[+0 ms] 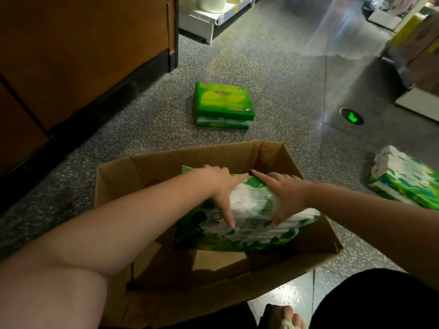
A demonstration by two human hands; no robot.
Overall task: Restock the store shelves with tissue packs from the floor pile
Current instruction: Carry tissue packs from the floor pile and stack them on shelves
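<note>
A green and white tissue pack (251,210) lies tilted inside an open cardboard box (308,243) on the floor. My left hand (218,186) holds its left side, thumb stretched down over the wrapper and fingers over the far edge. My right hand (282,193) holds its right side the same way. A bright green tissue pack (222,104) lies on the floor beyond the box. Another green and white tissue pack (403,179) lies on the floor at the right.
A brown shelf unit (83,55) runs along the left. White shelf bases (209,17) stand at the back, with stacked goods (418,43) at the far right. A green arrow light (352,116) glows on the speckled floor. My sandalled foot (285,317) shows at the bottom.
</note>
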